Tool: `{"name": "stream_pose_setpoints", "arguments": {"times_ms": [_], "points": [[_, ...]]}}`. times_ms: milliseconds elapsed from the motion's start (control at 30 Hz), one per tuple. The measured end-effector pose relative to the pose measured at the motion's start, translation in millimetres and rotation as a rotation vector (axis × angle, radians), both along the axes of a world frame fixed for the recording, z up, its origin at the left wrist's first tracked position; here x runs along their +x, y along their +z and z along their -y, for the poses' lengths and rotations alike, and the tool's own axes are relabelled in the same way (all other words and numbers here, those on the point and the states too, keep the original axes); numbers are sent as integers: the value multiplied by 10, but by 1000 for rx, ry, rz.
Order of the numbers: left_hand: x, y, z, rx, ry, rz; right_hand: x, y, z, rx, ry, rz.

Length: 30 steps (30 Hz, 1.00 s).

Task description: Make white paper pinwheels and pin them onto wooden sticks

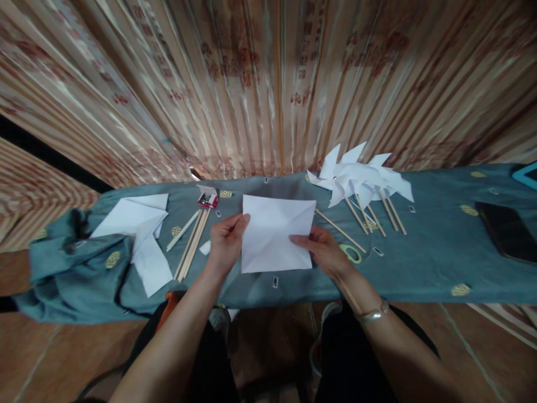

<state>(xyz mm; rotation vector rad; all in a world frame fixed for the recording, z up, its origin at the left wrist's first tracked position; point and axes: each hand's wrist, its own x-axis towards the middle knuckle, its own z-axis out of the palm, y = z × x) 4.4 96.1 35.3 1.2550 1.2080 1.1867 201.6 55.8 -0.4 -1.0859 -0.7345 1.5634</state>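
A square sheet of white paper with faint diagonal creases is held up between my hands over the cloth-covered table. My left hand pinches its left edge, thumb on the front. At the right edge, my right hand grips the sheet with the thumb lying across its face and the other fingers behind. Close to my right hand lie scissors with a yellow-green handle and a single wooden stick. Several wooden sticks lie left of my left hand.
White paper pinwheels on sticks lie at the back right. A small open red box of metal pieces, a white pen-like stick and paper sheets are on the left. A dark phone rests far right; a curtain hangs behind.
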Motion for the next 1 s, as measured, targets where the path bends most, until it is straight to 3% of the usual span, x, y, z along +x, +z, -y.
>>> {"name": "stream_pose_setpoints", "arguments": {"times_ms": [100, 233, 433, 533, 633, 700, 867, 1000], "points": [[32, -20, -22, -140, -10, 202, 66, 3, 9, 8, -10, 2], [87, -49, 10, -228, -19, 299, 130, 24, 40, -4, -18, 22], [130, -105, 77, -375, -152, 223, 208, 63, 81, -25, 22, 86], [129, -148, 58, -324, -128, 183, 346, 42, 59, 70, -84, 229], [106, -164, 3, -224, -38, 176, 568, 37, 76, 195, -218, 522], [81, -158, -35, -188, 17, 173, 712, 68, 145, 255, -227, 855], [15, -136, -80, -154, 151, 142, 868, 182, 425, 231, 78, 1637], [9, -95, -61, -175, 162, 234, 814, 185, 548, 115, 231, 1949]]}}
